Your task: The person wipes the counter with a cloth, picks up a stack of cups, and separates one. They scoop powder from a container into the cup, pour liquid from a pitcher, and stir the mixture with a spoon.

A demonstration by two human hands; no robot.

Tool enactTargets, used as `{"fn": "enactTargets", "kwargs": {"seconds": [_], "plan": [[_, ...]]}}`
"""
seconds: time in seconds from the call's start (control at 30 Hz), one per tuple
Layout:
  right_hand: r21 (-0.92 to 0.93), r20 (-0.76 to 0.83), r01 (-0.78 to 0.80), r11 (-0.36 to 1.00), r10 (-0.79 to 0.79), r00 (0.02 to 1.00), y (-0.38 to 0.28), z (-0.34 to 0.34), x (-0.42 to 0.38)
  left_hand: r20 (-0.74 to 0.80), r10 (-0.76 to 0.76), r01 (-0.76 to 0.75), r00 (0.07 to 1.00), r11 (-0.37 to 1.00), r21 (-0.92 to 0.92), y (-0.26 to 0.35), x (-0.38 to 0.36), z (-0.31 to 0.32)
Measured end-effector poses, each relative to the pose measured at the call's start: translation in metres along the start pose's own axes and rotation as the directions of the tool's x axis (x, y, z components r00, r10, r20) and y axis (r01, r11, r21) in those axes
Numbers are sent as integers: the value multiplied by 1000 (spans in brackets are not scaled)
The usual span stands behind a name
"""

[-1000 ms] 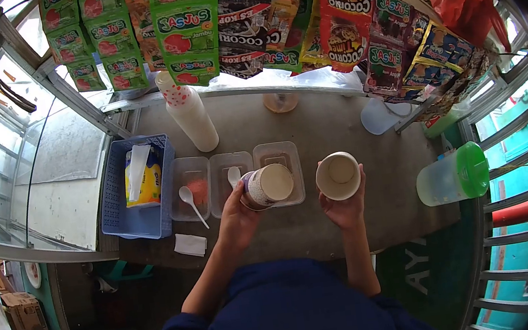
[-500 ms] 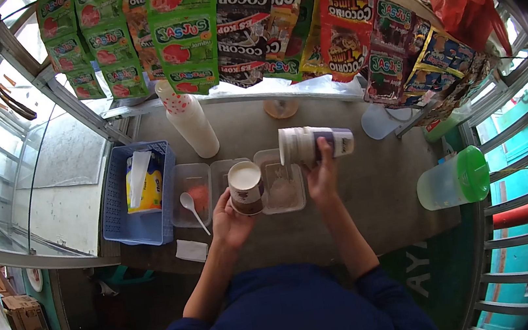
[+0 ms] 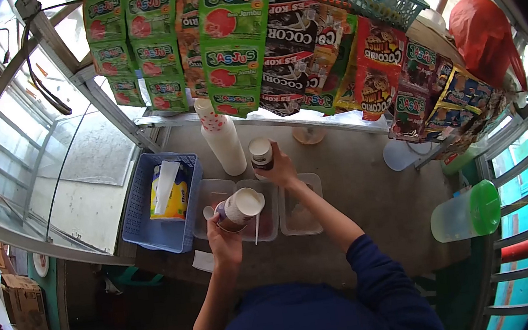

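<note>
My left hand [image 3: 225,243] is wrapped round a white and dark paper cup [image 3: 240,208], which tilts to the right above the clear plastic containers [image 3: 302,216]. Farther forward, my right hand [image 3: 282,168] grips a dark-printed paper cup or cup stack [image 3: 261,153] with a pale top. It is near the tall white cup stack [image 3: 224,145] that stands on the counter. A white spoon handle [image 3: 258,228] shows beside the cup in my left hand.
At left sits a blue basket [image 3: 165,238] with a yellow tissue pack [image 3: 169,191]. Drink sachets [image 3: 231,47] hang across the front. A green-lidded jug [image 3: 465,213] is at right, a clear tub [image 3: 398,154] behind it.
My right hand has moved left and forward with its cups, which now stand more upright. The cup in my left hand has tipped to the right. The camera view has shifted.
</note>
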State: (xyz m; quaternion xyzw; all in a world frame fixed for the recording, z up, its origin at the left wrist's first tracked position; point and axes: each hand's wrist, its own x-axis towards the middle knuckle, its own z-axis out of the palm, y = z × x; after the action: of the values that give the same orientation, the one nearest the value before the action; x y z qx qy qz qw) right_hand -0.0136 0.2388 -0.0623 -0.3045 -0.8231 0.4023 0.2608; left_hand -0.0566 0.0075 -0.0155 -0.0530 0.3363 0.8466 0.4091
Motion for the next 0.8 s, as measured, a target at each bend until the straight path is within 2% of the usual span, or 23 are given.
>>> {"fn": "enactTargets", "kwargs": {"seconds": [0.03,0.07,0.13,0.17,0.2,0.23,0.27,0.3,0.33,0.37,0.4,0.47,0.5,0.53,0.6,0.63,0.7,0.73,0.8], "plan": [[-2,4,2,1000,-2,1000,1,0,-3,6,29,-30,1000,997,69,-2,-3,2],[-46,-53,2,999,-5,999,4,-1,-7,5,29,-29,1000,998,64,-4,-4,4],[-93,-107,-7,996,-3,994,-1,-9,-23,80,227,-240,971,943,231,-8,-10,11],[-51,-200,71,996,-79,977,-6,-19,-33,80,224,-237,971,944,228,-9,-15,16],[-17,-294,152,988,-150,944,-17,-31,-43,198,323,-379,925,804,458,-8,-23,26],[-22,-295,150,988,-150,944,-29,-44,-56,335,380,-505,862,589,631,-7,-30,34],[199,-189,80,977,-42,981,-42,-58,-71,335,376,-502,864,593,629,-6,-33,40],[402,-62,-18,915,47,997,-49,-68,-86,580,365,-678,728,259,688,-5,-35,45],[397,-67,-23,917,54,996,-50,-75,-98,785,251,-792,567,-95,603,-6,-36,50],[596,198,-105,796,-19,980,-50,-84,-110,876,178,-869,447,-147,473,-11,-32,50],[732,421,-239,638,-148,895,-48,-91,-122,879,172,-874,444,-133,467,-15,-33,53],[711,424,-246,659,-122,898,-40,-102,-146,970,25,-958,240,-155,241,-22,-38,58],[693,436,-256,673,-109,893,-37,-106,-157,982,69,-968,176,-170,186,-27,-42,60],[693,431,-255,674,-103,896,-34,-108,-168,983,66,-970,172,-163,181,-29,-47,61],[803,244,-144,579,-98,965,-33,-112,-187,950,240,-955,198,-172,242,-31,-60,61],[775,235,-149,614,-60,970,-35,-116,-196,951,234,-956,202,-166,243,-35,-64,59],[814,208,-116,570,-100,973,-44,-117,-207,851,335,-914,405,182,363,-40,-71,54],[848,180,-78,524,-147,973,-49,-115,-211,851,327,-911,411,186,368,-38,-74,52],[854,177,-79,514,-145,974,-55,-107,-219,876,100,-874,471,189,448,-32,-78,50]]}}
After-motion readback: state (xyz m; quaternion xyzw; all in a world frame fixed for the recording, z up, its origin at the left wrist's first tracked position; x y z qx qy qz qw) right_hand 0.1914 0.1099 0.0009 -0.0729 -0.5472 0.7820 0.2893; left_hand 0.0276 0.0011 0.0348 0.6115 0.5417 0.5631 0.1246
